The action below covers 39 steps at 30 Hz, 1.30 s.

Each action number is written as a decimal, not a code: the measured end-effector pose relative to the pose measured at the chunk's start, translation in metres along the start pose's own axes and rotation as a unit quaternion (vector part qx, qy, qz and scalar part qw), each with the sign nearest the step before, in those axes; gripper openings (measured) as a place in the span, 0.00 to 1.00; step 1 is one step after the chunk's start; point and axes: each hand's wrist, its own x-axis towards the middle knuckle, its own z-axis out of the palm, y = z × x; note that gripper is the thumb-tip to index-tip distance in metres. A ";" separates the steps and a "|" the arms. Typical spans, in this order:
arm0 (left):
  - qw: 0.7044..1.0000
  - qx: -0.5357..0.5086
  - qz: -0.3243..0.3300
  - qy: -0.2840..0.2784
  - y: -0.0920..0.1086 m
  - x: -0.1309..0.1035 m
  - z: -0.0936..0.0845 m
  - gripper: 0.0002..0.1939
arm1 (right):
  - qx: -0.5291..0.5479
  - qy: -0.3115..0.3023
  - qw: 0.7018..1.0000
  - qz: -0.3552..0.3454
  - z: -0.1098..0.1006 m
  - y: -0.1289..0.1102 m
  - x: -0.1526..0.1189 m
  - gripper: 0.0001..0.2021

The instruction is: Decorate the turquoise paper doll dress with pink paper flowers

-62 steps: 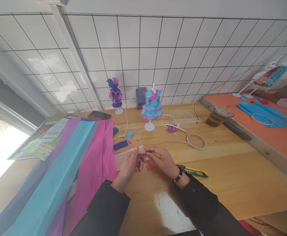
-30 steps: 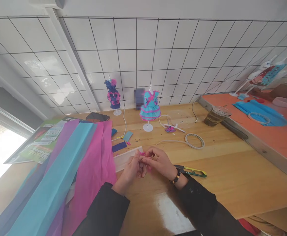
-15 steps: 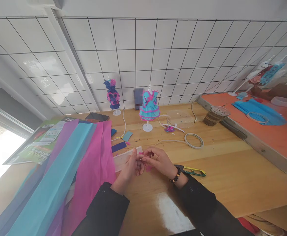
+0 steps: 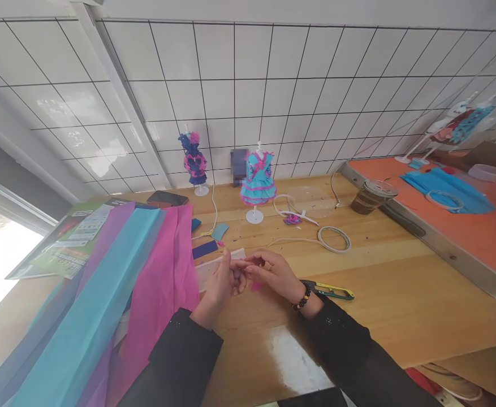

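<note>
My left hand [image 4: 223, 282] is above the wooden table [image 4: 392, 299], its thumb raised and its index finger stretched out, the lower fingers loosely curled. The fingertips of my right hand [image 4: 273, 275] are pinched together at the tip of that left finger. Whatever lies in the pinch is too small to make out. Below the hands a small pink scrap [image 4: 256, 285] shows on the table. A pale strip [image 4: 205, 275] lies partly behind my left hand. Beside my right wrist rests a yellow and dark green cutter [image 4: 330, 290].
Pink [image 4: 158, 282], blue [image 4: 90, 305] and purple sheets cover the left side. Two small dress forms, one in a turquoise dress [image 4: 258, 181], one in navy and pink [image 4: 195, 164], stand at the back. A tape roll [image 4: 335, 239] and a cup [image 4: 372, 198] are to the right.
The view has shifted slightly. My hands remain together at the fingertips, with my left hand turned a little and its thumb tilted further left.
</note>
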 end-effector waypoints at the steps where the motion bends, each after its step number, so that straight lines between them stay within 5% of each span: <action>1: 1.000 -0.005 -0.001 0.010 0.001 0.000 0.000 0.35 | -0.003 0.005 1.000 -0.003 0.000 0.001 0.000 0.11; 16: 0.996 0.083 0.022 0.039 0.001 0.000 -0.003 0.36 | -0.107 0.012 0.992 -0.066 -0.002 0.006 -0.001 0.09; 26: 0.968 0.212 0.117 0.063 0.003 -0.006 -0.004 0.34 | -0.013 0.016 1.000 -0.021 0.000 0.001 -0.002 0.08; 39: 0.957 0.244 0.142 0.067 0.002 -0.008 -0.004 0.34 | 0.029 0.023 0.999 0.013 0.004 0.004 -0.002 0.11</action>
